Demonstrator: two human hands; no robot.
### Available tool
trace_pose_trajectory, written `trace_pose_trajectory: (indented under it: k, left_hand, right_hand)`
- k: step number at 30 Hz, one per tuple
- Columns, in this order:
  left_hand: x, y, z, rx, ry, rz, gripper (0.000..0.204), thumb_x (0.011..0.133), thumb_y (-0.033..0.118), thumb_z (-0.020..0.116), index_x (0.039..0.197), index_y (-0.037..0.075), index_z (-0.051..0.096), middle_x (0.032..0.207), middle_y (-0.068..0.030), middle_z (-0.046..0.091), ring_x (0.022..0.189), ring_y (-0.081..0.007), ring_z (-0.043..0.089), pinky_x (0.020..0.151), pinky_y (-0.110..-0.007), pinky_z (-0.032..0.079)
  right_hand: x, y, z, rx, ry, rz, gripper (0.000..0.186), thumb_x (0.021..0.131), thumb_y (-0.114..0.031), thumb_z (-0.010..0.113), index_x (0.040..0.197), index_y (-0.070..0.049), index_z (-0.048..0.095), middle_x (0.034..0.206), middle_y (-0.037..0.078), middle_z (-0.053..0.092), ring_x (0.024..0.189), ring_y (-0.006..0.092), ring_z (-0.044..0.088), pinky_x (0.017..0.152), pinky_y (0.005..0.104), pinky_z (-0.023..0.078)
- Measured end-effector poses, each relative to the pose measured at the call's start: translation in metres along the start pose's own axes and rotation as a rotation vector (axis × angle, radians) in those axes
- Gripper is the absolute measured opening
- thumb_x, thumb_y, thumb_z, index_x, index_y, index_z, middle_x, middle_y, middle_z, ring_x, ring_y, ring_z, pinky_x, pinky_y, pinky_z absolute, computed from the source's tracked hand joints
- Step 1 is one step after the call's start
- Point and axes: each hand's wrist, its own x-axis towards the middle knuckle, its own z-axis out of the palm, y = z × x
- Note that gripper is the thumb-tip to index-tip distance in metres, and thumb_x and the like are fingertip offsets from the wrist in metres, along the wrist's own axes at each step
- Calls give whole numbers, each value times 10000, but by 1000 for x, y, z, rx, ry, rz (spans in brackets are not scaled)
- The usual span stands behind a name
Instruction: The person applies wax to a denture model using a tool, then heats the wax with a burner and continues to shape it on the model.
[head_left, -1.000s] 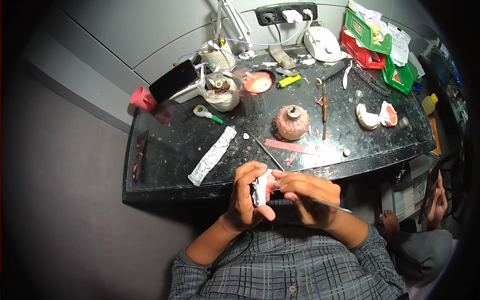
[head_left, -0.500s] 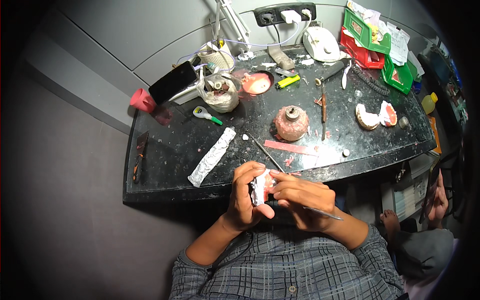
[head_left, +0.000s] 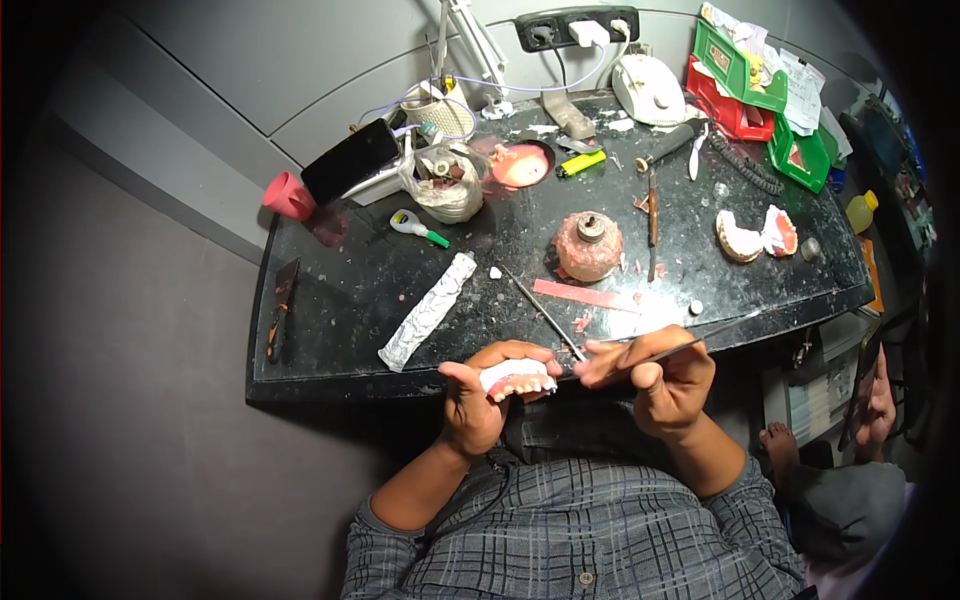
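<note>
My left hand (head_left: pixel 472 408) is closed around a dental model (head_left: pixel 512 381), a white plaster cast with pink wax and a row of teeth facing me. Just right of it, my right hand (head_left: pixel 672 385) grips a slim metal wax carver (head_left: pixel 728 328), whose long shaft slants up to the right. The carver's working end, near my fingers, is hard to make out. On the bench beyond my hands lie a strip of pink wax (head_left: pixel 578 293) and another thin metal instrument (head_left: pixel 540 312). A wax-crusted spirit lamp (head_left: pixel 588 248) stands behind the strip.
A foil-wrapped roll (head_left: pixel 428 312) lies on the black bench (head_left: pixel 340 352), left of my hands. An opened pair of dental casts (head_left: pixel 740 238) rests at the right, past a brown-handled knife (head_left: pixel 653 215). Another person's hand (head_left: pixel 880 405) holds a phone at the far right.
My hands have drawn apart. The left has turned the dental model so its teeth show toward me. The right has moved right, off the model, with the carver swung to point up and right.
</note>
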Motion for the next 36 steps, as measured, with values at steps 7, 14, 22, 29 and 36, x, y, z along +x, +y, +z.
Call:
trace_pose_trajectory:
  k: [7,14,22,29,36]
  left_hand:
    - [-9,3,-1,11,60,-165,1034,911,770,38,1108,-55,629,980,-145,699,817,-199,685,767,-301,566]
    - [-14,3,-1,-99,81,-249,1018,912,777,53,1073,-38,641,885,-127,691,762,-165,666,686,-273,559]
    - [-12,8,2,-67,78,-261,1012,935,749,41,1028,-54,650,849,-131,693,757,-175,668,702,-277,558]
    - [-13,8,7,-72,136,-285,1010,945,739,56,1039,-75,646,931,-168,700,837,-214,692,811,-312,561]
    - [-10,11,9,-67,107,-263,1003,947,744,87,1036,-86,643,931,-170,696,851,-217,694,816,-314,563]
  right_hand:
    - [7,-7,18,-380,-282,-178,202,850,-72,761,1011,23,684,984,153,732,947,324,736,872,422,597]
    - [10,-6,23,-531,-387,-315,244,783,-83,793,1014,-30,736,1017,132,714,953,294,729,875,408,605]
    - [8,-1,21,-530,-393,-306,244,792,-74,788,1019,-10,730,1034,140,714,955,290,730,860,396,607]
    - [6,-6,21,-522,-376,-250,259,807,2,748,1062,-7,703,1022,154,719,973,288,730,844,386,614]
    - [8,-6,21,-531,-367,-278,244,797,12,759,1031,41,697,1018,181,710,910,288,729,776,350,609]
